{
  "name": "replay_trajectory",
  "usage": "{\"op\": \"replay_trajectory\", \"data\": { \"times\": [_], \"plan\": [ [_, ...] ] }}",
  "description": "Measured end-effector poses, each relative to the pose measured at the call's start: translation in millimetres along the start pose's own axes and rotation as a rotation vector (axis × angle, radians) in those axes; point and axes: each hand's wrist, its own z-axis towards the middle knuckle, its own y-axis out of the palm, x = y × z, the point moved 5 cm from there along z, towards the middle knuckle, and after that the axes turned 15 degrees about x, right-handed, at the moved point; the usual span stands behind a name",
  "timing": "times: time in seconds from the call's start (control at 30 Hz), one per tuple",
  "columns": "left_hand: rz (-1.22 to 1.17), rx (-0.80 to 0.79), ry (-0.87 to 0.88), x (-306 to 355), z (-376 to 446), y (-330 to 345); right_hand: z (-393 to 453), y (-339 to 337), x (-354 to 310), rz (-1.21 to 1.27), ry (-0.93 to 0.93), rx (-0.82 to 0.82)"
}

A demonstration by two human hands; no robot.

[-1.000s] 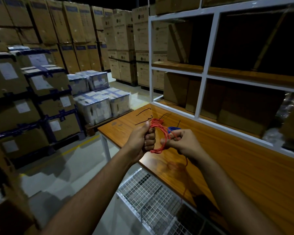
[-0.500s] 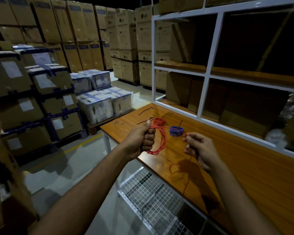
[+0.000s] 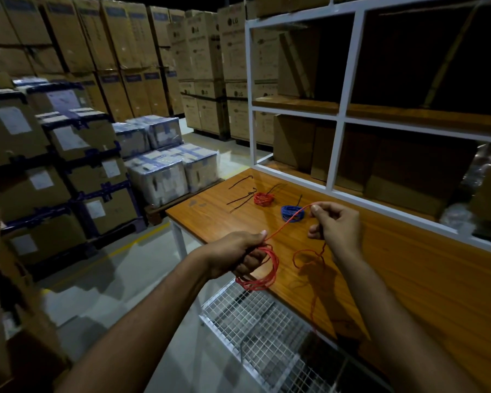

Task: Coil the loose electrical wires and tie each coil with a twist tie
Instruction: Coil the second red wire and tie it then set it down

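Left hand: grip clenched round a bundle of red wire loops, thumb on top; the loops hang below the fist, off the near edge of the surface.
Right hand: raised above the surface, thumb and forefinger pinching the same red wire; the other fingers curl loosely.
Red wire: one strand runs taut from the left thumb up to the right fingertips. From the right hand the loose tail drops, lies in a slack curl on the wood, then trails toward the near edge and grows hard to see in shadow.
Red coil: already wound, lying flat on the far part of the surface, well apart from both hands.
Blue coil: wound, lying just right of the red coil, near the right hand and behind the taut strand.
Ties: several thin dark strands lying loose on the wood left of the red coil, one touching it; whether the coils are tied cannot be told.
Rack: white frame with wooden shelves, standing along the far side of the surface, cartons inside.
Mesh shelf: white wire grid below the surface.
Boxes: stacked cartons filling the floor to the left and behind.
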Motion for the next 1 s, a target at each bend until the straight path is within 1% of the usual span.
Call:
{"op": "replay_trajectory", "data": {
  "times": [0.03, 0.07, 0.13, 0.17, 0.2, 0.23, 0.3, 0.33, 0.37, 0.4, 0.43, 0.47, 0.53, 0.57, 0.6, 0.67, 0.73, 0.77, 0.83, 0.9, 1.0],
  "plan": [
    [0.023, 0.021, 0.028, 0.4, -0.2, 0.8, -0.5, 0.8, -0.8, -0.008, -0.012, 0.009],
    [-0.01, 0.038, 0.053, 1.5, 0.0, 0.5, -0.7, 1.2, 0.4, -0.019, -0.015, 0.013],
    [-0.229, 0.056, 0.093, 8.7, 0.8, -6.3, 0.3, -0.8, 7.3, -0.072, -0.014, -0.011],
    [-0.359, 0.054, 0.115, 14.1, 1.4, -12.3, 0.0, -1.8, 14.8, -0.096, -0.005, -0.066],
    [-0.472, 0.052, 0.133, 19.6, 2.0, -18.9, -2.6, -0.6, 23.8, -0.091, 0.016, -0.166],
    [-0.558, 0.054, 0.147, 25.1, 1.9, -25.2, -8.5, 1.8, 33.6, -0.067, 0.043, -0.3],
    [-0.661, 0.073, 0.178, 34.2, 1.5, -34.9, -26.8, 8.3, 54.6, -0.062, 0.082, -0.58],
    [-0.693, 0.09, 0.193, 37.4, 2.1, -38.3, -38.5, 10.5, 63.1, -0.073, 0.111, -0.688],
    [-0.717, 0.108, 0.207, 40.1, 2.5, -40.8, -49.7, 13.5, 71.3, -0.069, 0.159, -0.764],
    [-0.73, 0.123, 0.219, 42.4, 3.3, -42.4, -60.1, 16.6, 77.4, -0.048, 0.219, -0.803],
    [-0.733, 0.139, 0.23, 44.4, 4.4, -43.3, -69.6, 19.9, 79.6, -0.029, 0.277, -0.811],
    [-0.728, 0.158, 0.24, 45.6, 6.1, -44.1, -77.9, 23.9, 80.8, -0.013, 0.323, -0.784],
    [-0.717, 0.186, 0.253, 47.2, 8.9, -43.8, -88.0, 30.5, 80.5, -0.023, 0.341, -0.672],
    [-0.715, 0.198, 0.259, 47.9, 9.8, -43.4, -90.9, 33.0, 77.4, -0.069, 0.298, -0.625],
    [-0.713, 0.206, 0.267, 49.0, 10.4, -43.0, -93.2, 36.1, 72.5, -0.139, 0.215, -0.598],
    [-0.71, 0.207, 0.286, 51.7, 10.9, -43.3, -99.2, 41.5, 62.9, -0.288, 0.042, -0.587],
    [-0.706, 0.194, 0.301, 54.1, 10.2, -44.5, -97.8, 41.2, 57.1, -0.397, -0.05, -0.538],
    [-0.707, 0.184, 0.308, 54.8, 9.8, -45.6, -94.2, 39.2, 53.5, -0.429, -0.088, -0.507],
    [-0.713, 0.165, 0.324, 55.7, 7.5, -49.2, -84.6, 33.5, 48.3, -0.407, -0.143, -0.465],
    [-0.721, 0.148, 0.337, 56.1, 5.5, -53.7, -71.4, 25.9, 47.0, -0.291, -0.102, -0.487],
    [-0.735, 0.142, 0.351, 56.3, 3.4, -60.2, -61.7, 14.1, 59.7, -0.107, 0.105, -0.691]
  ]
}}
